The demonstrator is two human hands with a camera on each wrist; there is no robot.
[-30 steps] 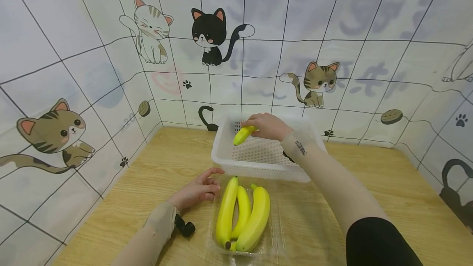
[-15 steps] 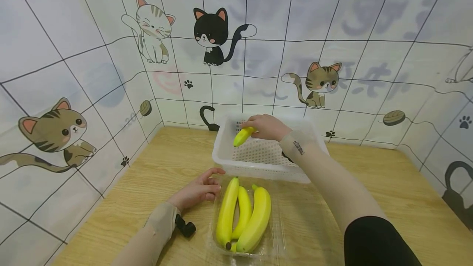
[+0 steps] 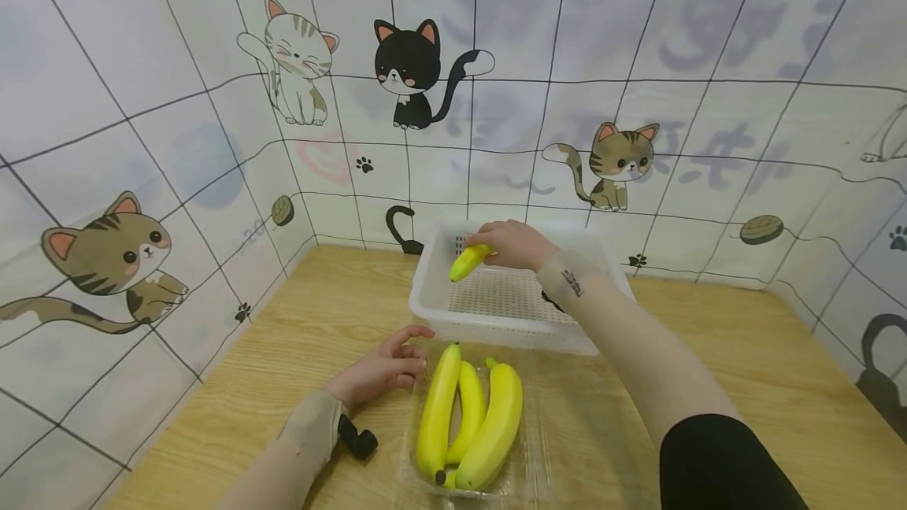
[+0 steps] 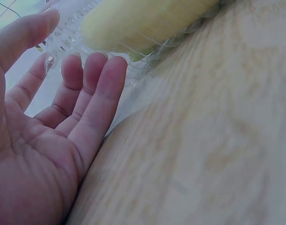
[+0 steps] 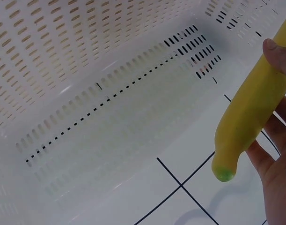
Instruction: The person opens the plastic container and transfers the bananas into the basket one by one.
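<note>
Yellow banana clamped over the white basket
Head: right hand grips it; the tray of other bananas lies nearer the body than this grip. Left wrist: left hand, thumb and fingertips apart, lies at the tray's edge. Right wrist: its green end juts past the grip; a light, low hold seems best.

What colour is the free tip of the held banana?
Green tip on a yellow banana; best seen in the right wrist view.
</note>
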